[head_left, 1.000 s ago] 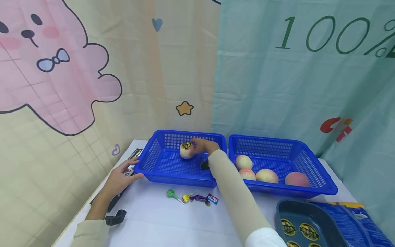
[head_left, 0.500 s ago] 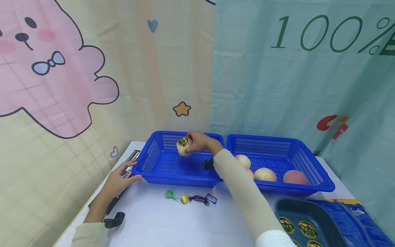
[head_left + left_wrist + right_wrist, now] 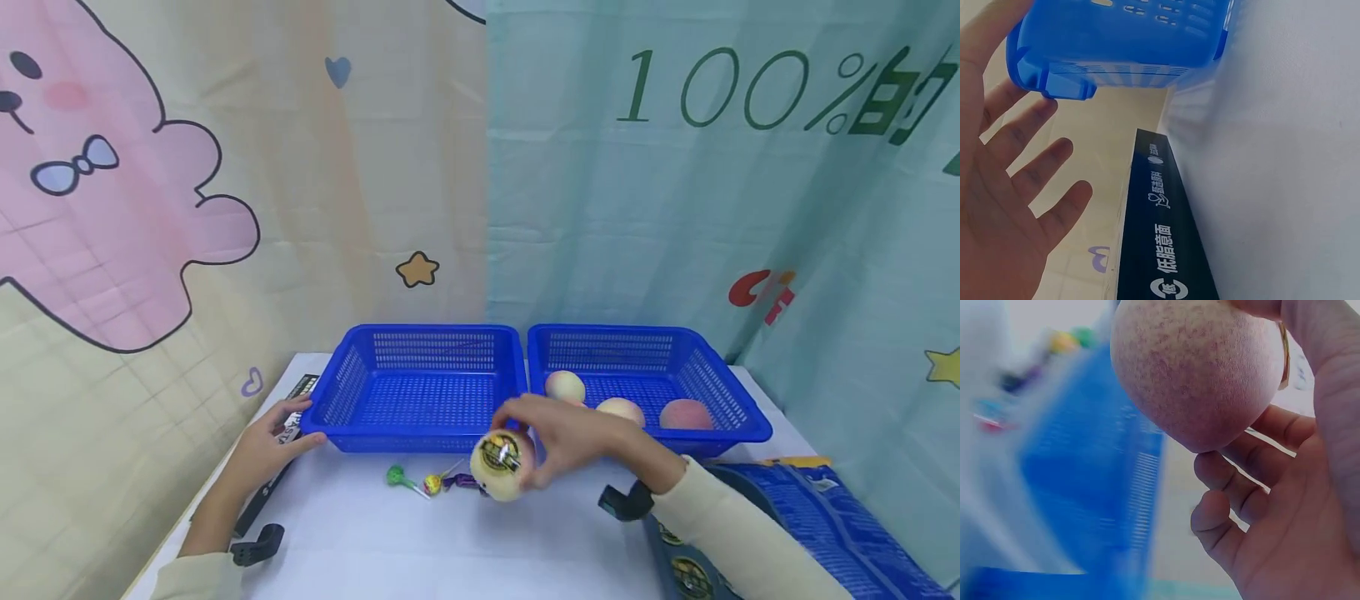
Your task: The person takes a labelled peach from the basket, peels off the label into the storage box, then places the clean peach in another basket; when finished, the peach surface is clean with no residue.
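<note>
I see my right hand (image 3: 570, 437) holding a round peach (image 3: 503, 466) above the white bench (image 3: 450, 542), just in front of the left blue basket (image 3: 420, 392) and close over the small wrapped candies (image 3: 431, 482). The peach has pale, finely speckled skin that looks matte and a little fuzzy, and it carries a round black and yellow sticker. In the right wrist view the fingers (image 3: 1241, 487) are curled around the fruit (image 3: 1197, 375) from below and the thumb closes over its top, so the grasp is full and narrow around it. The basket is hard plastic with a mesh of small slots and a smooth rolled rim; a second basket (image 3: 652, 375) of the same kind stands just beside it on the right and holds three more peaches (image 3: 621, 410). My left hand (image 3: 266, 446) lies at the left corner of the first basket; in the left wrist view its fingers (image 3: 1035, 169) are straight and spread, with the tips at the basket rim (image 3: 1054, 84), holding nothing. Under this hand a long flat black box (image 3: 1163, 244) with white printed characters lies along the bench edge.
</note>
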A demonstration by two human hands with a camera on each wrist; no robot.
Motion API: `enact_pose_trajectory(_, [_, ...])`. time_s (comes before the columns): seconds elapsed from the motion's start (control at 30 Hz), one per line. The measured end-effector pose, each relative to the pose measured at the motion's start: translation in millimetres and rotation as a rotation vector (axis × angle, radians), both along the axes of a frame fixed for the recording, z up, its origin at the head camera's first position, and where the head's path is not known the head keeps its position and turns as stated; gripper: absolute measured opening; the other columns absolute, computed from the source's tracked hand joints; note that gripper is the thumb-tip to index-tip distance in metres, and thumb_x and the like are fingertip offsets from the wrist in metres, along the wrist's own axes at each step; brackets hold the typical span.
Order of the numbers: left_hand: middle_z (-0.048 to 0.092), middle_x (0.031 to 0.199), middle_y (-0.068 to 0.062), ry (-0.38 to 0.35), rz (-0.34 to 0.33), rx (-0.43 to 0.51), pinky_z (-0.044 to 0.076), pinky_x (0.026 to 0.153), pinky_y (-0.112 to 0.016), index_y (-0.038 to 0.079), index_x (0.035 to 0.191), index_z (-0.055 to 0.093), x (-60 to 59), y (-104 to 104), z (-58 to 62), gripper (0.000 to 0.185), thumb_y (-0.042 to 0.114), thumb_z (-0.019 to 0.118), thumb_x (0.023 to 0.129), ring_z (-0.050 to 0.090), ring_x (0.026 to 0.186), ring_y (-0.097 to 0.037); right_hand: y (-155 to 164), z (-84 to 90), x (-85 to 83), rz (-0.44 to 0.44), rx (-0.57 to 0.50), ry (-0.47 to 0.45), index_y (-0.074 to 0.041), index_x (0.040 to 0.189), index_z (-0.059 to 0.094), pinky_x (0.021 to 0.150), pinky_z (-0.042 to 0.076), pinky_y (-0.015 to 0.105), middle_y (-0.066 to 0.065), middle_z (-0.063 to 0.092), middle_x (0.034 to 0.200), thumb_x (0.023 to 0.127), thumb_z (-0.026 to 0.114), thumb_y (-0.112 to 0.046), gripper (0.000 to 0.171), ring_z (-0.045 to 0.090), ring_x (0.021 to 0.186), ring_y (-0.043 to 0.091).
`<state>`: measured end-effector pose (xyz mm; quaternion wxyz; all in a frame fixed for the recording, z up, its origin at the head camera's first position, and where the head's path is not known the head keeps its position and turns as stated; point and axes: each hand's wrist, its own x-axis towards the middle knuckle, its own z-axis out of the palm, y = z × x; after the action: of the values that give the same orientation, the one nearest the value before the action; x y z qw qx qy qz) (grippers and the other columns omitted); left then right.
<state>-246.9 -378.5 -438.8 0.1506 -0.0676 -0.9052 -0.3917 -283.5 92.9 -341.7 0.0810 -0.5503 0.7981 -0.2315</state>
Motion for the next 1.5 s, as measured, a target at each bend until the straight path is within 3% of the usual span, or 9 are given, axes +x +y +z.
enact_pose_trajectory(0.3, [0.036,0.153,-0.031,-0.063,-0.002,-0.048,0.032,0.102,-0.074,0.003,0.149,0.040,8.9,-8.7,14.8,0.083,0.041,0.081,0.087,0.031,0.138,-0.056,29.5,-55.5,27.1,-0.078,0.168,-0.142,-0.026,0.129,0.054,0.090,0.049,0.026,-0.018,0.056,0.117,0.076,0.088,-0.037,0.064,0.051,0.104,0.004])
enact_pose_trajectory(0.47, [0.041,0.147,-0.029,0.140,-0.018,-0.116,0.030,0.096,-0.079,0.004,0.148,0.041,17.7,16.1,26.9,0.083,0.031,0.084,0.083,0.035,0.133,-0.054,29.2,-59.3,28.7,-0.115,0.249,-0.184,-0.021,0.137,0.054,0.094,0.049,0.028,-0.016,0.055,0.126,0.078,0.088,-0.034,0.069,0.051,0.111,0.005])
enact_pose_trajectory(0.53, [0.051,0.141,-0.021,0.236,-0.094,-0.119,0.034,0.098,-0.074,0.006,0.143,0.048,20.4,40.2,33.4,0.074,0.024,0.085,0.081,0.043,0.131,-0.045,30.8,-58.1,30.2,-0.143,0.259,-0.189,-0.020,0.138,0.053,0.091,0.050,0.027,-0.013,0.052,0.128,0.078,0.088,-0.032,0.070,0.052,0.109,0.006])
enact_pose_trajectory(0.63, [0.061,0.133,-0.009,0.271,-0.319,-0.116,0.045,0.099,-0.061,0.010,0.137,0.056,25.4,91.2,40.6,0.062,0.021,0.084,0.082,0.055,0.123,-0.033,33.5,-54.5,33.3,-0.197,0.250,-0.195,-0.021,0.129,0.055,0.082,0.052,0.023,-0.011,0.052,0.118,0.078,0.089,-0.026,0.062,0.055,0.100,0.007])
enact_pose_trajectory(0.77, [0.056,0.139,0.004,0.089,-0.611,-0.097,0.048,0.102,-0.050,0.021,0.141,0.053,33.3,169.2,31.6,0.068,0.037,0.083,0.083,0.055,0.125,-0.023,37.9,-48.8,35.8,-0.251,0.245,-0.199,-0.025,0.111,0.055,0.074,0.051,0.021,-0.014,0.054,0.098,0.079,0.089,-0.018,0.047,0.055,0.088,0.006])
enact_pose_trajectory(0.87, [0.045,0.149,0.006,-0.084,-0.677,-0.109,0.043,0.107,-0.051,0.029,0.150,0.041,37.5,214.1,14.5,0.085,0.051,0.083,0.080,0.046,0.135,-0.023,41.9,-45.0,36.7,-0.255,0.248,-0.195,-0.024,0.110,0.057,0.076,0.051,0.022,-0.015,0.055,0.095,0.082,0.087,-0.017,0.042,0.056,0.088,0.006])
enact_pose_trajectory(0.97, [0.043,0.150,0.002,-0.152,-0.697,-0.121,0.047,0.103,-0.048,0.030,0.153,0.035,36.6,242.2,0.5,0.095,0.052,0.086,0.076,0.047,0.134,-0.023,45.8,-41.7,38.7,-0.250,0.234,-0.202,-0.021,0.118,0.058,0.081,0.053,0.024,-0.016,0.057,0.101,0.086,0.083,-0.021,0.041,0.058,0.093,0.007])
enact_pose_trajectory(1.13, [0.053,0.137,0.009,-0.172,-0.719,-0.068,0.051,0.092,-0.036,0.027,0.144,0.047,24.6,264.5,-11.0,0.080,0.044,0.088,0.077,0.057,0.117,-0.011,48.9,-40.2,41.1,-0.260,0.168,-0.188,-0.016,0.128,0.059,0.083,0.054,0.028,-0.013,0.060,0.108,0.097,0.071,-0.026,0.034,0.059,0.098,0.005])
enact_pose_trajectory(1.5, [0.058,0.128,0.012,-0.248,-0.777,0.087,0.054,0.083,-0.027,0.023,0.134,0.053,20.7,268.9,-30.5,0.068,0.034,0.089,0.078,0.061,0.107,-0.008,40.9,-46.8,46.7,-0.322,0.092,-0.144,-0.019,0.102,0.067,0.077,0.056,0.027,-0.016,0.059,0.093,0.097,0.071,-0.016,0.008,0.057,0.085,0.002])
